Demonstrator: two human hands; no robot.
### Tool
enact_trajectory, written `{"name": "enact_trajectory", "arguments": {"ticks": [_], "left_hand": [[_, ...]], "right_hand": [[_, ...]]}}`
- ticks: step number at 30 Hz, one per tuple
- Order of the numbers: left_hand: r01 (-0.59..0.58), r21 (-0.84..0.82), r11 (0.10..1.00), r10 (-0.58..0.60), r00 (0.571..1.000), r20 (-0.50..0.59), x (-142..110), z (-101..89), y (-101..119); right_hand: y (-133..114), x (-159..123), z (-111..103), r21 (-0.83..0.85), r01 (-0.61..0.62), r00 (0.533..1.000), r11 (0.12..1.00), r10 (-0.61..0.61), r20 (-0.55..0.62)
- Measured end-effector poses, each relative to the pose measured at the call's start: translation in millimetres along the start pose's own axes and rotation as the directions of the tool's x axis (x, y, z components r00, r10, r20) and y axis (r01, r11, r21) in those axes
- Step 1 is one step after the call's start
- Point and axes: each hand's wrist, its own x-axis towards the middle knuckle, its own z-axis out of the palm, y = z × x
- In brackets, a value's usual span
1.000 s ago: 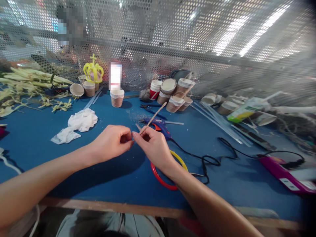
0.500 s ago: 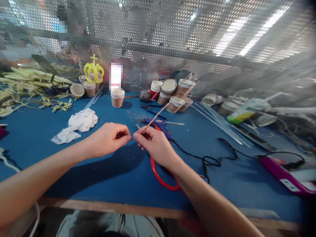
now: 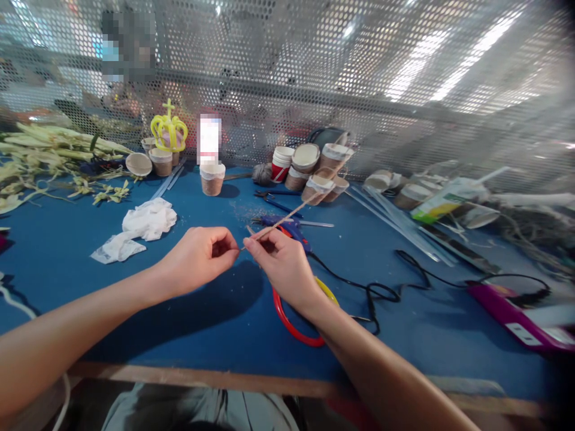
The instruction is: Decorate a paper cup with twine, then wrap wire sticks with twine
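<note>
A long, thin brown stem [image 3: 294, 211] slants up and away to the right, its far end passing in front of the cups. My right hand [image 3: 285, 260] is closed around its lower part, thumb against the fingers. The fingertips of my left hand [image 3: 202, 257] pinch the stem's near tip, just beside the right thumb. Both hands hover over the blue tabletop. Under my right hand and wrist lie scissors [image 3: 284, 320] with red and yellow handles, partly hidden. A blue glue gun [image 3: 291, 226] rests just beyond the right fingers.
A crumpled white plastic bag [image 3: 150, 218] lies left. Pliers [image 3: 281, 200], paper-like cups [image 3: 318, 187] and grey yarn [image 3: 262, 173] sit further back. A black cord [image 3: 386, 293] leads to a purple power strip [image 3: 516, 317]. Pale dried stalks [image 3: 58, 143] lie far left; clear glue sticks [image 3: 399, 224] lie right.
The stem leans slightly lower at its far end. My right forearm has shifted a little, uncovering the scissors' yellow handle. Both hands keep their pinch.
</note>
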Motion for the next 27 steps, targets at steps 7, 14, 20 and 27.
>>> {"name": "enact_trajectory", "arguments": {"ticks": [7, 14, 20, 27], "left_hand": [[-0.033, 0.049, 0.998, 0.034, 0.999, -0.024, -2, 0.4, 0], [-0.142, 0.184, 0.973, 0.159, 0.984, -0.078, -2, 4.8, -2], [-0.277, 0.371, 0.886, 0.345, 0.930, -0.129, -1, 9.8, -7], [-0.311, 0.463, 0.830, 0.419, 0.896, -0.149, 0, 13.2, -9]], "right_hand": [[-1, -1, 1, -0.045, 0.010, 1.000, 0.999, -0.012, -0.029], [-1, -1, 4, -0.054, 0.023, 0.999, 0.998, -0.025, -0.034], [0, -1, 6, -0.045, 0.047, 0.998, 0.998, -0.048, -0.033], [-2, -1, 3, -0.041, 0.021, 1.000, 0.999, -0.021, 0.003]]}}
